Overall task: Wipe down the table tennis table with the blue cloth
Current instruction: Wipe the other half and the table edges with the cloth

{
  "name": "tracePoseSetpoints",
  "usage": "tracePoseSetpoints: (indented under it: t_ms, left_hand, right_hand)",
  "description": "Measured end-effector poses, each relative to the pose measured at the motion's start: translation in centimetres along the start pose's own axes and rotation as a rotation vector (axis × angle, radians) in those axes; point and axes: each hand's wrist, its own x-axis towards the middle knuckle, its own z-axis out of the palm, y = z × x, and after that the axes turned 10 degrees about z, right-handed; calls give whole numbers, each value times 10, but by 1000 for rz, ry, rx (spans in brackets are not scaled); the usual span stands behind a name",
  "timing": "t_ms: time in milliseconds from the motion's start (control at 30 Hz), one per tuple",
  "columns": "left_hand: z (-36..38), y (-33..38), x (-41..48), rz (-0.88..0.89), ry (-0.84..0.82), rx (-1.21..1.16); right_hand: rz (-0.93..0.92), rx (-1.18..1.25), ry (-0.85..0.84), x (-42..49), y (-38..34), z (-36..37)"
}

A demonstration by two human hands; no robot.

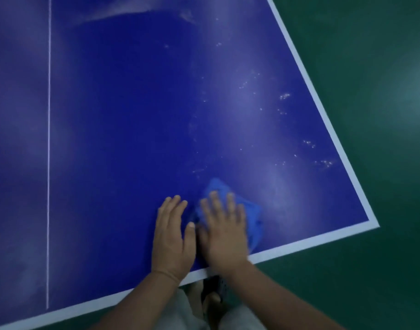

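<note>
Forearms (137, 303) come in from the bottom, both hands down near the close edge of the table (120, 115). Right hand (224, 234) lies flat on the blue cloth (255, 216), fingers (215, 201) straight and spread, pressing and not gripping. Cloth is bunched under that palm, with a bit poking out past the fingertips and more out to the right, its longer side running roughly away from the near white edge line (299, 241). Left hand (172, 236) sits flat on bare table just beside the cloth on its left, fingers relaxed, holding nothing; whether its thumb touches the cloth I can't tell. Key relation: pale specks (285, 96) and smears lie ahead and to the right of the cloth, toward the right edge, so I judge the right hand is the one to push forward-right. Centre line (48, 139) is well off to the left.
</note>
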Motion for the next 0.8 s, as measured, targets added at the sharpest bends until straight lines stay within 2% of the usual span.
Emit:
tracePoseSetpoints:
  t_ms: [100, 167, 233, 300, 367, 433, 500, 533, 600, 700, 767, 800]
  left_hand:
    - [-24, -21, 22, -151, 163, 38]
    - [-37, -40, 36, -159, 157, 105]
    - [-39, -54, 50, -128, 114, 182]
    - [-34, -58, 62, -128, 78, 223]
    - [-27, -57, 66, -143, 25, 292]
    - [-23, -57, 67, -138, -15, 370]
    - [-22, -58, 66, -133, -38, 387]
    - [-23, -59, 65, -129, -46, 385]
    - [-23, -60, 65, -125, -45, 372]
    - [-22, -62, 64, -146, -66, 395]
    - [-20, -63, 62, -149, -76, 415]
    - [-21, -64, 63, -148, -83, 411]
  right_hand:
    - [-495, -9, -166, 1, -47, 9]
    - [-673, 8, -201, 23, -48, 10]
    - [-774, -58, -179, 63, -41, 6]
    - [-673, -127, -97, 126, -31, -2]
    - [-387, -104, -23, 196, -14, -19]
    - [-114, -85, -55, 246, 10, -38]
    - [-13, -57, -34, 257, 23, -42]
    - [-34, -65, 11, 245, 21, -37]
    - [-254, -90, 54, 191, 1, -21]
    - [-764, -159, -140, 102, -23, -9]
    - [-941, -124, -226, 109, -21, -12]
    - [-1001, -127, -203, 134, -23, -14]
